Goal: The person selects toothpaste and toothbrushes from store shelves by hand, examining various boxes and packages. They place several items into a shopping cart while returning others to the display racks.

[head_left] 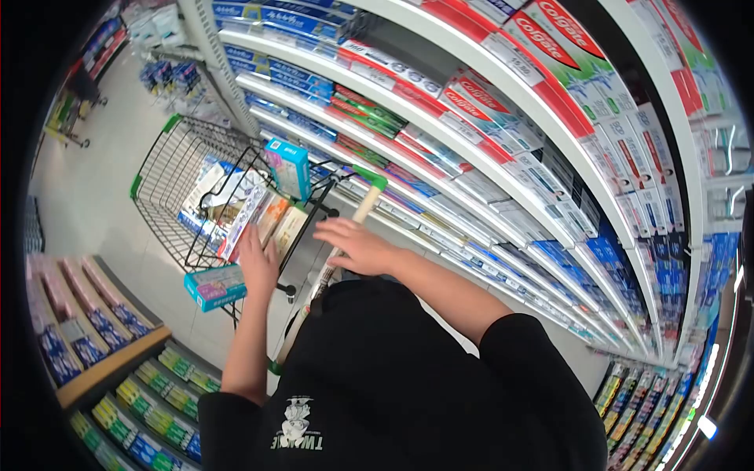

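Observation:
My left hand [258, 259] reaches into the child-seat part of a shopping cart [169, 161]. Its fingers are stretched out and apart against a long white-and-red box [245, 221]; a firm grip on it does not show. Beside that box are an orange box [272, 217] and a cream-coloured box [289, 229]. My right hand [355, 246] lies over the pale cart handle [367, 206], fingers extended and not wrapped round it. Two turquoise boxes sit at the sides of the seat: one turquoise box [290, 169] at the far side, another turquoise box [215, 287] by my left wrist.
White-and-blue packages [212, 196] lie deeper in the cart. Shelves of toothpaste boxes [479, 102] rise along the right. A low display [118, 345] with several rows of packs stands at the lower left. Tiled floor [118, 157] runs ahead on the left.

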`<state>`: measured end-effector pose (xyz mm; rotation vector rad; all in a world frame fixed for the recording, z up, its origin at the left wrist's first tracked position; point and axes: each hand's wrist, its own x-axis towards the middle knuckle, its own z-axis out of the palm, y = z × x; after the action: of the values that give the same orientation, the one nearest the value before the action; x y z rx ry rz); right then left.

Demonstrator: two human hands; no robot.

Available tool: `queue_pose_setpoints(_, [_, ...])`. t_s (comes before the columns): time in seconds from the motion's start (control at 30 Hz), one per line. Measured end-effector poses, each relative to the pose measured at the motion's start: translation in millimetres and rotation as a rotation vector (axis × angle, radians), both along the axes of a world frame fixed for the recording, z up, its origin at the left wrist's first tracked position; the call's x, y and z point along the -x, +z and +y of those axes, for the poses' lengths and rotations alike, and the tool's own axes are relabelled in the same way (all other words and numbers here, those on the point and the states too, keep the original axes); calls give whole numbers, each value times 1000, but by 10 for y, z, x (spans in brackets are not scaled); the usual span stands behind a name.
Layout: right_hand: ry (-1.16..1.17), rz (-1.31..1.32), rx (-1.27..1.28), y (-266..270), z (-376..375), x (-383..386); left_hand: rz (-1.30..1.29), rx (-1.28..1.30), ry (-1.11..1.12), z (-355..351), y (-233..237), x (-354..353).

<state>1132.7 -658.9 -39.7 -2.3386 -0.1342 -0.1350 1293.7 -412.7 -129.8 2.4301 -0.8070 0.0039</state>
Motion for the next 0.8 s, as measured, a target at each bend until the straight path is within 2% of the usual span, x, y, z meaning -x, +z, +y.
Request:
queue_pose_setpoints(0.1, [-246,-196,277,461,-464,25,196,167,-170,-111,497,486])
queue_pose_setpoints(0.17, [-539,-265,491,746,-991,177,359,190,-299,-107,603,711])
queue_pose_setpoints(0.2, [-592,-400,583,1068,-1244,224,442,178,-353,-92,603,803])
queue_pose_setpoints(0.23, [-746,-348,812,1265,-1464,325,523,165,-407,-92,590,838])
queue_pose_setpoints(0.3, [-867,-350,981,1580,-1898,450,706,176,-399,-90,541,829])
queue_pose_setpoints(0.33, [-932,-241,1013,1641,-2041,525,798,184,-388,-85,516,832])
queue_pose_setpoints(0.37, [-992,-134,1042,1695,-2176,582,779,188,-389,-87,488,836])
queue_pose_setpoints(0.43, [-973,70,1098,1715,-2497,681,746,194,-371,-62,449,853])
queue_pose_setpoints(0.5, [-1026,231,916,1767,-2619,678,673,249,-391,-91,537,850])
queue_pose_setpoints(0.57, [-993,139,896,1684,-2758,772,646,292,-359,-87,598,844])
queue_pose_setpoints(0.63, [-999,-80,943,1645,-2430,739,660,355,-253,-29,627,846])
queue_pose_setpoints(0.7, [-755,-356,1051,1596,-2017,715,663,445,-114,-20,646,843])
queue_pose_setpoints(0.8, [-484,-242,704,1274,-1331,538,336,568,-53,-20,928,769])
